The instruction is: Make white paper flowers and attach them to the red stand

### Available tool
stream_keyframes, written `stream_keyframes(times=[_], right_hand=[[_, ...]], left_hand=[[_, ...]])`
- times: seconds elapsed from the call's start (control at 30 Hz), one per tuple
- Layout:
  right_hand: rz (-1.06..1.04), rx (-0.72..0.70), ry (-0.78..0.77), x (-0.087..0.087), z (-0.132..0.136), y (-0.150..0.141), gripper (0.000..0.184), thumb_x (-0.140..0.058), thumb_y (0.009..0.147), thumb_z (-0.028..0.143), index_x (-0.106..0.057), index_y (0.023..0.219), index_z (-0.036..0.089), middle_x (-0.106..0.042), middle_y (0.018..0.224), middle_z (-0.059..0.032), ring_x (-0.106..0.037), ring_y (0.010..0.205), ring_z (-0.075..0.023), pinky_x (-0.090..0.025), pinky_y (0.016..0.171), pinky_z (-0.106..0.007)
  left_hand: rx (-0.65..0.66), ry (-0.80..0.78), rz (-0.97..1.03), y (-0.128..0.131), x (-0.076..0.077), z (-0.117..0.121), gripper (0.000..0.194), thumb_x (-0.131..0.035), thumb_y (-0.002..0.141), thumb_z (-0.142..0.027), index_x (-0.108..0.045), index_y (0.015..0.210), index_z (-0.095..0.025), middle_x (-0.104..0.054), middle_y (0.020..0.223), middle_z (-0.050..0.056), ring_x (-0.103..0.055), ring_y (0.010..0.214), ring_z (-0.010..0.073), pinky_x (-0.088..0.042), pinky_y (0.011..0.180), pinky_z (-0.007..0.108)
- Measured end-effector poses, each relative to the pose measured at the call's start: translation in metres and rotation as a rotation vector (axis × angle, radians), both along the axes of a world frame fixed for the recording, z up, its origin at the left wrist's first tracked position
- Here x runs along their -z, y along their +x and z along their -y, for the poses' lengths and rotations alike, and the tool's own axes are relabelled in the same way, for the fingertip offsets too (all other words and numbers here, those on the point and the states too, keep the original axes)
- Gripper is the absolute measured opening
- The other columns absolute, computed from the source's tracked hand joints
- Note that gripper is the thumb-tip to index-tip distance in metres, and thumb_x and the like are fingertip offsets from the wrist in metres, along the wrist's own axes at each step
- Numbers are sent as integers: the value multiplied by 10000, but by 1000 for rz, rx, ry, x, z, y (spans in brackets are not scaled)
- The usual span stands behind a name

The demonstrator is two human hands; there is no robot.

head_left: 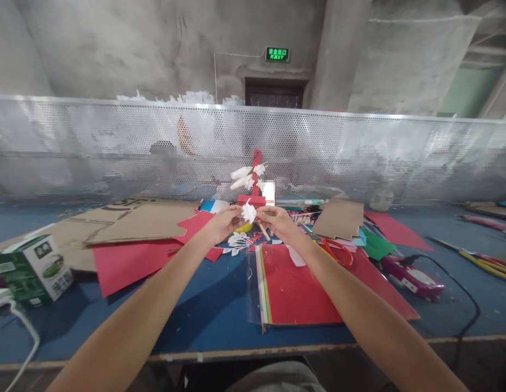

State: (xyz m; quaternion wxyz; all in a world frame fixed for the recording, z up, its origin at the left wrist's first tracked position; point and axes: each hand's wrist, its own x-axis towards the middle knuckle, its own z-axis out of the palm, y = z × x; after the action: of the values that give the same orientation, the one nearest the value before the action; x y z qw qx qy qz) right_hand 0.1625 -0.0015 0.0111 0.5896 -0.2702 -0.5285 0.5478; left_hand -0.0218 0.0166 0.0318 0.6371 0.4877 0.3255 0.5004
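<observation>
Between my two hands, above the middle of the table, is a white paper flower [248, 212]. My left hand [226, 223] pinches it from the left side, and my right hand [276, 219] has its fingertips closed on the right edge. Just behind stands a red paper stand [256, 188] with a looped top, carrying white buds [241, 179] and small white blossoms. Below my hands lie several white paper leaves on stems [236, 242]. A yellow round object [245, 227] is partly hidden behind the flower.
A stack of coloured paper with red on top [297, 288] lies front right. Red-handled scissors [338, 253] rest behind it. Cardboard sheets [142, 220] and a green-white box [35, 269] are on the left. A purple corded device [412, 277] sits right. A perforated metal screen [338, 158] runs along the back.
</observation>
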Motion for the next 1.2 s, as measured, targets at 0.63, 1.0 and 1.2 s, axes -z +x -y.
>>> stream_keyframes(times=[0.63, 1.0, 1.2], right_hand=[[43, 16, -3, 0, 2, -1, 347, -902, 508, 339, -698, 726, 162, -714, 762, -16, -682, 746, -138, -567, 852, -317], [261, 137, 121, 11, -8, 2, 270, -830, 618, 397, -728, 751, 186, -715, 677, -38, -688, 635, -188, -589, 757, -370], [323, 103, 146, 11, -8, -1, 346, -827, 600, 435, -724, 770, 151, -730, 717, -43, -701, 688, -191, -579, 796, -359]], left_hand=[[-91, 230, -305, -10, -5, 1, 159, -701, 745, -252, -574, 789, -167, -671, 799, 33, -676, 760, 158, -557, 756, 313], [-220, 903, -751, -13, -20, 16, 201, -557, 855, -330, -683, 889, -177, -703, 836, 51, -629, 770, 174, -465, 714, 274], [-229, 955, -1006, -4, -15, 24, 145, -551, 838, -294, -644, 884, -193, -702, 855, 29, -612, 743, 164, -428, 659, 266]])
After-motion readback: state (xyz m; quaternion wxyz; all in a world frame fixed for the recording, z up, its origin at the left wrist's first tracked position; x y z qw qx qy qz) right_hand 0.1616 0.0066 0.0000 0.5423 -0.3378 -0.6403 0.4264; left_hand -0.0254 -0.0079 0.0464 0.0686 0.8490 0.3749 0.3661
